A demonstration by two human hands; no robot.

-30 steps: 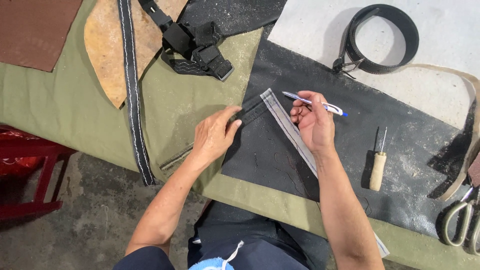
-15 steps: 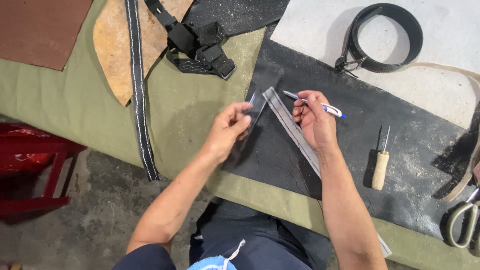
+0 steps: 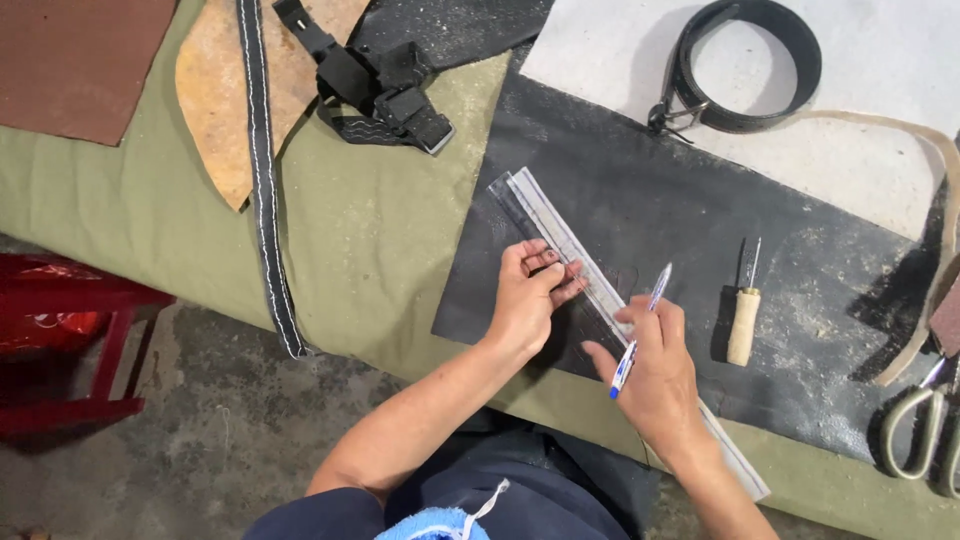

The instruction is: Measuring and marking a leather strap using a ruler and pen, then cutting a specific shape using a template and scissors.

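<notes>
Clear ruler (image 3: 560, 245): pinned flat on black sheet (image 3: 640, 200) by left hand (image 3: 525, 300), fingers spread; pen (image 3: 637, 335) gripped in right hand (image 3: 655, 380), to be run flush against edge.

Open dark mat (image 3: 640, 200) above the ruler (image 3: 560, 240). Wooden-handled awl (image 3: 742, 318) just right of the right hand (image 3: 655, 375); scissors (image 3: 925, 430) far right; belt (image 3: 750, 65) further up.

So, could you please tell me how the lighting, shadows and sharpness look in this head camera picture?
Head view: soft, even light; the wooden-handled tool and the belt throw short shadows to their left; mild glare on the clear ruler; the left hand, right hand and pen look sharp, with no motion blur; the scissors are cut off at the right edge.
</notes>
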